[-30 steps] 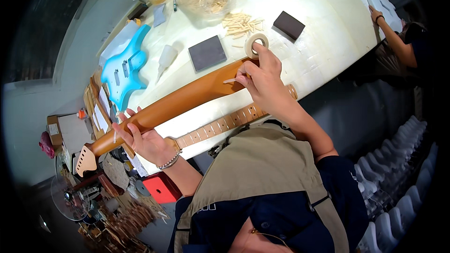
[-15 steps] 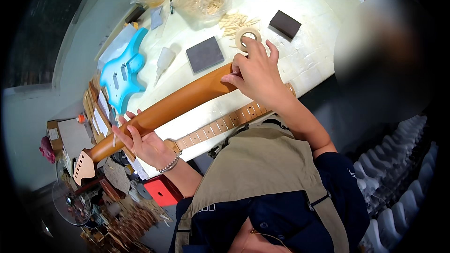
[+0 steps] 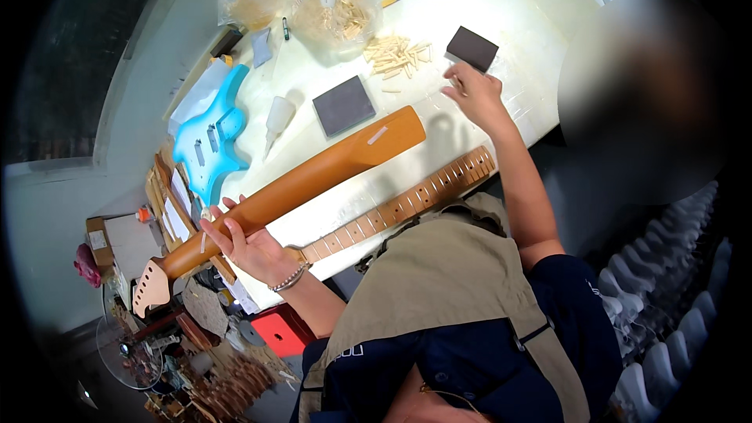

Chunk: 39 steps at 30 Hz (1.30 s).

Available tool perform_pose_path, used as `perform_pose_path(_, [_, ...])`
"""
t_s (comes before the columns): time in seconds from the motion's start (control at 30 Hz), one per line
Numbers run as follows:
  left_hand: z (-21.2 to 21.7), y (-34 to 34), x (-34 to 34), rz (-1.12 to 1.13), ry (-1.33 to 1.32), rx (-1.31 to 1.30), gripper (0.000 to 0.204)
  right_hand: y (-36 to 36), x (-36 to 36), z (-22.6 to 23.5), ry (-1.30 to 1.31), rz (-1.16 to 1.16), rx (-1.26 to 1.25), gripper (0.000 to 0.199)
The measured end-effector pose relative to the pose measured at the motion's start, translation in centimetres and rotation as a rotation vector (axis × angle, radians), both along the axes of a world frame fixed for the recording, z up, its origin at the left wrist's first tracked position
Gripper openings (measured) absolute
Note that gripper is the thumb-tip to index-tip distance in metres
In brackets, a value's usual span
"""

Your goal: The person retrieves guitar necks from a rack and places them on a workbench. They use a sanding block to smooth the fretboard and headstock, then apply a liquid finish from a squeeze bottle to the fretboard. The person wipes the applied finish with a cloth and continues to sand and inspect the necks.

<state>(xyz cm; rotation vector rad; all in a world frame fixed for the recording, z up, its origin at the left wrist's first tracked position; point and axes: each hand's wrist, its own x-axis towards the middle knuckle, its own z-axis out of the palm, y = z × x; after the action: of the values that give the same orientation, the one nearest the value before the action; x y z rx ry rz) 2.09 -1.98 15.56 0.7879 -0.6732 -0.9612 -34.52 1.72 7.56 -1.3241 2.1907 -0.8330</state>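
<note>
My left hand [image 3: 249,244] grips an orange-brown guitar neck [image 3: 313,180] near its headstock end, with the rounded back facing up. The neck slants across the white table [image 3: 501,8], and a short strip of pale tape [image 3: 377,135] sits near its far end. My right hand [image 3: 474,94] is lifted off the neck and hovers over the table just below a dark sanding block [image 3: 471,48]. Its fingers point left, and whether anything is in them is unclear. A second neck [image 3: 399,207], frets up, lies along the table's near edge.
A second dark block [image 3: 345,105], a white glue bottle [image 3: 278,117], a pile of small wooden pegs [image 3: 395,55] and a clear bowl of them [image 3: 337,12] lie on the table. A blue guitar body [image 3: 210,141] lies at the left. A blurred person is at the right.
My right hand left the far end of the neck and moved right and up toward the dark block. The tape roll beside it is no longer visible. My left hand keeps its grip.
</note>
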Motion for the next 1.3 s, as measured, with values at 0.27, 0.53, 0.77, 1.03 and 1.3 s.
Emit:
perform_pose_path(0.27, [-0.2,-0.7,-1.3,-0.083,0.064,0.086,0.043,5.6,-3.5,-9.0,0.501,0.024,-0.165,0.049])
perform_pose_path(0.53, [-0.2,-1.7,-4.4,-0.181,0.025,0.023,0.041,4.7,1.4,0.4,-1.357,0.080,-0.249,0.063])
perform_pose_path(0.77, [1.5,-2.1,-11.5,-0.264,-0.315,-0.013,0.075,4.6,0.0,-2.5,-1.332,-0.180,-0.312,0.046])
perform_pose_path(1.03, [1.0,-2.3,-14.0,-0.274,-0.453,-0.130,0.089,6.0,-0.7,-3.2,-1.367,-0.309,-0.426,0.045])
perform_pose_path(1.3, [1.5,-2.5,-13.5,-0.273,-0.284,-0.043,0.085,6.1,-0.6,-3.4,-1.399,-0.099,-0.543,0.042])
